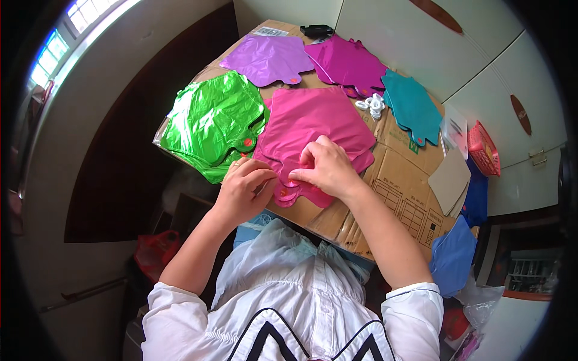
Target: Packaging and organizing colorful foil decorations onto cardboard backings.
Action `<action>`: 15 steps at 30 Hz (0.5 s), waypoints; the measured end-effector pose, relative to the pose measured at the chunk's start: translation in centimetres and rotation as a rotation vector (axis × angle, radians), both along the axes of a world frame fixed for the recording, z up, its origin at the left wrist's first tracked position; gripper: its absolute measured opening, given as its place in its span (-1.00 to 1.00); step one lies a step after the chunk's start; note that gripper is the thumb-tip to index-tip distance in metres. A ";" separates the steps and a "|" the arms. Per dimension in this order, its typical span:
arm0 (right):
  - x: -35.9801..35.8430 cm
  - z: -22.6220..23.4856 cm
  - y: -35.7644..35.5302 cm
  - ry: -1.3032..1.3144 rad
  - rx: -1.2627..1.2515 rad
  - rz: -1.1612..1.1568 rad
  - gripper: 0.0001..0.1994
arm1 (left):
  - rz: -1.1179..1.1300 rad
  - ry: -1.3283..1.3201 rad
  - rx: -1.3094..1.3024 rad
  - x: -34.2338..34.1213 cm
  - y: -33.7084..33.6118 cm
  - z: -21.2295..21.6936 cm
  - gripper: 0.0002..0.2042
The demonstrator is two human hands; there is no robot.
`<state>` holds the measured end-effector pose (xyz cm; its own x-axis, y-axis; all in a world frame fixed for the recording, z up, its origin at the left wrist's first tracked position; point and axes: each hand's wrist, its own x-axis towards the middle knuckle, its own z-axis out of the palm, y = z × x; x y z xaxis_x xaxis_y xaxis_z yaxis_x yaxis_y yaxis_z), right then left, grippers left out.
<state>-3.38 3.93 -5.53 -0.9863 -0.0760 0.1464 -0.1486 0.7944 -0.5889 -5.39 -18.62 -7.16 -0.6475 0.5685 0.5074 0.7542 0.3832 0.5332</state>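
Observation:
A stack of flat pink foil balloons (319, 114) lies in front of me on a cardboard surface. Its scalloped lower edge with small red spots faces me. My left hand (245, 183) is closed, its fingertips pinching at the edge of this pink foil near a red spot. Thumb and forefinger of my right hand (330, 167) pinch the same foil a little to the right. What lies between the fingertips is mostly hidden. Shiny green foil balloons (208, 120) lie beside my left hand, their edge close to the pink stack.
Farther back lie purple (268, 58) and magenta foil balloons (346, 60), with a teal stack (412, 105) to their right. White rings (374, 106) rest near it. A pink basket (483, 147), beige cards (450, 180) and a blue piece (451, 259) line the right edge.

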 end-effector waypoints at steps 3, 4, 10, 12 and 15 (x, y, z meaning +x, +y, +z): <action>-0.2 -0.5 0.4 0.003 -0.039 0.005 -0.75 | -0.025 -0.003 -0.014 0.0 0.7 0.3 -0.87; -0.3 -0.6 0.5 -0.007 -0.059 0.003 -0.75 | -0.028 0.001 -0.020 -0.1 0.7 0.3 -0.86; -1.1 -1.3 0.9 -0.131 -0.252 -0.053 -0.87 | -0.050 0.085 -0.029 -0.9 1.4 0.0 -0.82; -1.3 -0.8 1.0 -0.126 -0.242 -0.064 -0.90 | -0.066 0.183 -0.048 -1.4 2.2 0.1 -0.81; -1.7 -0.3 1.4 -0.264 -0.357 -0.100 -0.91 | 0.030 0.181 -0.176 -1.5 2.3 -0.1 -0.79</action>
<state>-5.12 5.30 -5.87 -0.9933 0.0311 -0.1114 0.1106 0.5375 -0.8360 -6.84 -16.29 -7.23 -0.5731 0.6401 0.5117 0.8182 0.4822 0.3131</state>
